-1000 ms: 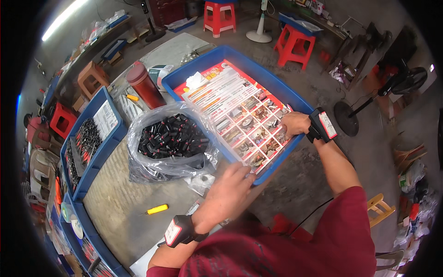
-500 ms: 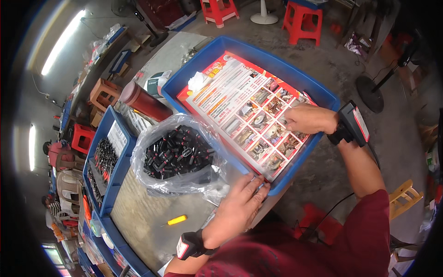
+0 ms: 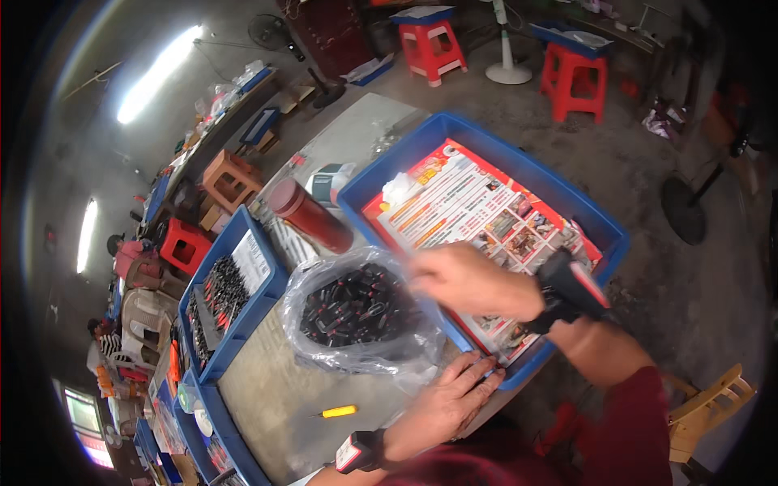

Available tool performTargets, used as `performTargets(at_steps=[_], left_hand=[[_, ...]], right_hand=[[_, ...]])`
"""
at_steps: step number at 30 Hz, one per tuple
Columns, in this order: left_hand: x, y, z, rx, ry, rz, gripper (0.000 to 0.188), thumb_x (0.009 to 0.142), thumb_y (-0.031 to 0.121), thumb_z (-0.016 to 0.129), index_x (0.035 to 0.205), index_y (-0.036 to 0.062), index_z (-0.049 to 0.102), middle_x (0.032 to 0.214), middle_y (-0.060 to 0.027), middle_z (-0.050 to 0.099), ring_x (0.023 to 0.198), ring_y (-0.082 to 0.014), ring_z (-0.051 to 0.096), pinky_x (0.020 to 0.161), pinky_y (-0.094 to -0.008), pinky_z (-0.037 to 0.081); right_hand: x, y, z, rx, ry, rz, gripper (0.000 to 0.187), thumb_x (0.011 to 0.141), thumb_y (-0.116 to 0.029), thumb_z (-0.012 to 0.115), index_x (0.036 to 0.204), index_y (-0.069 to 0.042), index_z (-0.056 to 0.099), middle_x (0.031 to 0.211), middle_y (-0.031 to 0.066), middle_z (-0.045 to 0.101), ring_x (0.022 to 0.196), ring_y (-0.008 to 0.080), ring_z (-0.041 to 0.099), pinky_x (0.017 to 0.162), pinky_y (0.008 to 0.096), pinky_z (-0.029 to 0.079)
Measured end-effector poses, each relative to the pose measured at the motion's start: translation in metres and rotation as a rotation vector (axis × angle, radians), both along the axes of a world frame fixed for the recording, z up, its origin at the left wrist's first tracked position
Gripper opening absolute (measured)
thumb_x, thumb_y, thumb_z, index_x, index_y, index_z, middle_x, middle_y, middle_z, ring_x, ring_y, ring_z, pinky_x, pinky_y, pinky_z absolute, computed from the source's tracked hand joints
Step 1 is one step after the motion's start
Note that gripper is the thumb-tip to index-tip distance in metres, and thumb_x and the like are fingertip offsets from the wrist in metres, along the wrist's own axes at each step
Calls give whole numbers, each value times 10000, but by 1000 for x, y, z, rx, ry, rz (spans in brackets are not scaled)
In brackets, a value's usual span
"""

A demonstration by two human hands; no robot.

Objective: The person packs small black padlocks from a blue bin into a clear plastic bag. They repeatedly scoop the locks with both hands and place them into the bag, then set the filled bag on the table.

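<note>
A large blue plastic tray (image 3: pixel 604 267) lined with a red and white printed sheet (image 3: pixel 442 198) stands at the right of the table. My left hand (image 3: pixel 454 397) lies with its fingers stretched out over the tray's near rim. Above the tray's left side is my right hand (image 3: pixel 474 279), close to the clear plastic bag; motion smears its fingers, so I cannot make out whether they hold anything. That open bag (image 3: pixel 304 344) is full of small black parts (image 3: pixel 352 304) with reddish bits. Crumpled white tissue (image 3: pixel 401 190) rests on the sheet.
A yellow-handled screwdriver (image 3: pixel 336 411) lies on the table (image 3: pixel 267 397). Left of the bag stands a blue bin (image 3: pixel 279 283) of small black and red parts. A reddish-brown cylinder (image 3: pixel 308 215) is behind the bag. Red stools (image 3: pixel 575 81) and a fan (image 3: pixel 685 206) stand beyond.
My right hand has lifted from the sheet at the tray's right side and moved left toward the bag. My left hand stays on the rim. The whole view has shifted.
</note>
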State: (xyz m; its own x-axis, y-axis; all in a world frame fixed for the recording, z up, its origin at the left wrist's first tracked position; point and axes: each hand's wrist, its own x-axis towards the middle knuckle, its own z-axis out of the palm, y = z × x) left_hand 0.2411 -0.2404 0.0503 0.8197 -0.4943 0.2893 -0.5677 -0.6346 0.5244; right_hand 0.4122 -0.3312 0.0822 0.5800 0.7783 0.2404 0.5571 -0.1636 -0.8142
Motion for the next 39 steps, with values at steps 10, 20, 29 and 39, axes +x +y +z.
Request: performTargets(at_steps=[10,20,29,39], left_hand=[[-6,-2,8,94,97,5,392,737,83,699,1113,31,600,1175,-184,515,1099,-410,468,941,-451,406],[-7,11,13,-12,5,9,401,684,39,697,1073,9,605,1097,-167,554,1025,-351,530,857,-413,469],[-31,96,46,56,-516,772,354,709,-57,610,1056,4,577,1046,-180,539,966,-321,523,754,-343,425],[-18,146,35,-364,-43,1127,570,772,227,719,1242,-9,500,844,-41,558,634,-105,498,563,-244,424]], right_hand=[[-48,117,-5,66,-301,100,254,759,-125,664,885,58,540,900,218,547,837,361,588,749,410,495],[-15,59,-10,71,-808,10,195,808,-174,577,895,0,591,843,119,541,846,275,518,732,361,463],[20,-13,-15,-135,-219,-246,296,875,-227,570,1027,27,577,879,190,594,798,298,590,713,366,464],[2,26,-13,-322,-4,-100,397,839,-338,639,947,43,604,733,107,604,661,183,558,605,323,448]])
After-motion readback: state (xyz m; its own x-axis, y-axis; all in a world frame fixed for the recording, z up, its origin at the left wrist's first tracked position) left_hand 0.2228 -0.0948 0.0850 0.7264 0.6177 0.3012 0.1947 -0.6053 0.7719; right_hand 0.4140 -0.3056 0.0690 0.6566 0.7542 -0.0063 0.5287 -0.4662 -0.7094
